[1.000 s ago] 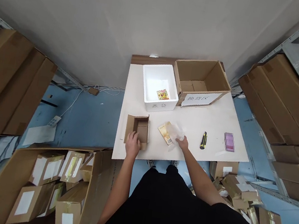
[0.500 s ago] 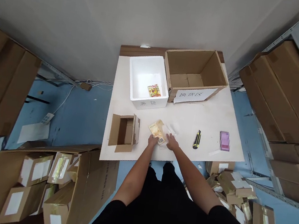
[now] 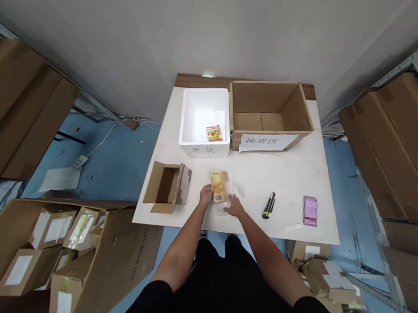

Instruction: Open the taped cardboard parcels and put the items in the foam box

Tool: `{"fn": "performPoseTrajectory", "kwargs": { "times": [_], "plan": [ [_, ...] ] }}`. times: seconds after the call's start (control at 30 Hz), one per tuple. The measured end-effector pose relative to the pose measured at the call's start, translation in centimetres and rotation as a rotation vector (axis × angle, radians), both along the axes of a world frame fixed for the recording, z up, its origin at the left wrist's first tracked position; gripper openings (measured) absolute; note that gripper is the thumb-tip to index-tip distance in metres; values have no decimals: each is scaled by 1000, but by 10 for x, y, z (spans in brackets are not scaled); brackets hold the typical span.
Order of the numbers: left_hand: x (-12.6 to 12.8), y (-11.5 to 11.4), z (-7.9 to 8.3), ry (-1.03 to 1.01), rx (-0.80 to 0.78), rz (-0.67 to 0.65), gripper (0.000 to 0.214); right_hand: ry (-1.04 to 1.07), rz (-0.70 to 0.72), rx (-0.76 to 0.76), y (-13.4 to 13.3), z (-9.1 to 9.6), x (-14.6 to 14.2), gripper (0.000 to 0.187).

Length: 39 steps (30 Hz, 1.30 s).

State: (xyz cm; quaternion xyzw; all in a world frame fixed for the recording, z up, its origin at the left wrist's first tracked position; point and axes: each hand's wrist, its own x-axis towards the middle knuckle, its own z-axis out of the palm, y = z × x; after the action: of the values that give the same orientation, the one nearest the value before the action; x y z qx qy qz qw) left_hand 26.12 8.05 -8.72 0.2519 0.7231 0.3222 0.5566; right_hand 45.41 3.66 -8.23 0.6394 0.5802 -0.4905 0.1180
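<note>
two-handed handling of a yellow packet beside clear plastic

a worktable seen from above, with a person's two bare hands near its front edge. the yellow packet is at the front middle of the table, between the hands, its barcode toward the person; whether it lies flat or is slightly raised cannot be told. the left hand appears to grip the packet at its lower left edge. the right hand has its fingers partly curled at the clear plastic, just beside the packet's right side; whether they pinch it cannot be told.

on good practice, as a judgement: the left hold is best kept light and at the edge, so that the packet does not crease and the barcode is left uncovered. the right fingers should take the plastic alone, clear of the packet's corner, since thin film is likely to cling or snag. slow, low movements would keep the packet from sliding.

surroundings: to the left, a small open carton with its flaps spread; behind, a white foam box holding a colourful packet, next to a large open cardboard box. to the right, well apart from the hands, lie a utility knife and a blurred purple item.
</note>
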Motion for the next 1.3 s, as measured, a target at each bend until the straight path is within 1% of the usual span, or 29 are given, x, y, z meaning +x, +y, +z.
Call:
{"fn": "performPoseTrajectory", "kwargs": {
  "times": [0.07,0.1,0.13,0.2,0.27,0.3,0.33,0.4,0.43,0.5,0.6,0.7,0.8,0.83,0.87,0.9,0.97,1.0,1.07,1.1,1.13,1.23,1.27,1.3],
  "plan": [
    [-4,6,18,5,60,16,43,63,-45,-18,6,9,10,101],
    [-7,9,28,10,94,26,43,91,-61,10,9,15,15,98],
    [-11,12,39,12,130,34,45,117,-73,68,13,21,18,92],
    [-22,17,62,-6,212,41,48,155,-124,253,21,37,18,74],
    [-35,21,84,-65,294,19,53,200,-237,430,33,55,11,60],
    [-41,22,95,-107,326,-3,55,241,-311,478,40,65,5,59],
    [-46,23,104,-152,349,-31,58,302,-389,493,48,76,-1,62],
    [-56,25,122,-236,367,-85,63,482,-526,451,62,99,-11,73],
    [-60,26,129,-266,371,-102,65,586,-576,419,68,110,-14,76],
    [-66,29,142,-295,391,-105,64,782,-625,368,77,131,-16,74],
    [-73,33,158,-273,441,-77,56,987,-593,298,80,156,-10,67],
    [-76,38,170,-194,478,-71,50,1055,-559,256,76,173,-5,69],
    [-69,41,183,32,558,-36,45,1010,-571,337,70,189,-9,70],
    [-64,41,188,79,592,-48,44,997,-563,379,69,194,-12,70],
    [-57,41,193,79,624,-87,44,997,-540,416,67,200,-16,71],
    [-49,40,198,33,653,-149,47,1012,-499,446,65,205,-21,72],
    [-33,37,209,-130,698,-288,59,1065,-385,499,63,214,-30,74],
    [-27,36,214,-200,716,-331,66,1087,-331,523,63,217,-35,75],
    [-23,34,222,-278,748,-339,75,1087,-279,565,65,222,-39,77],
    [-25,34,226,-299,753,-318,77,1058,-305,596,67,224,-38,77],
    [-30,34,229,-322,745,-297,79,1011,-366,633,70,226,-35,77],
    [-51,36,234,-426,670,-277,87,867,-632,715,78,232,-16,79],
    [-58,36,234,-462,646,-282,90,867,-685,696,79,235,-9,79],
    [-64,36,234,-492,630,-285,91,901,-699,644,79,238,-2,78]
  ]
}}
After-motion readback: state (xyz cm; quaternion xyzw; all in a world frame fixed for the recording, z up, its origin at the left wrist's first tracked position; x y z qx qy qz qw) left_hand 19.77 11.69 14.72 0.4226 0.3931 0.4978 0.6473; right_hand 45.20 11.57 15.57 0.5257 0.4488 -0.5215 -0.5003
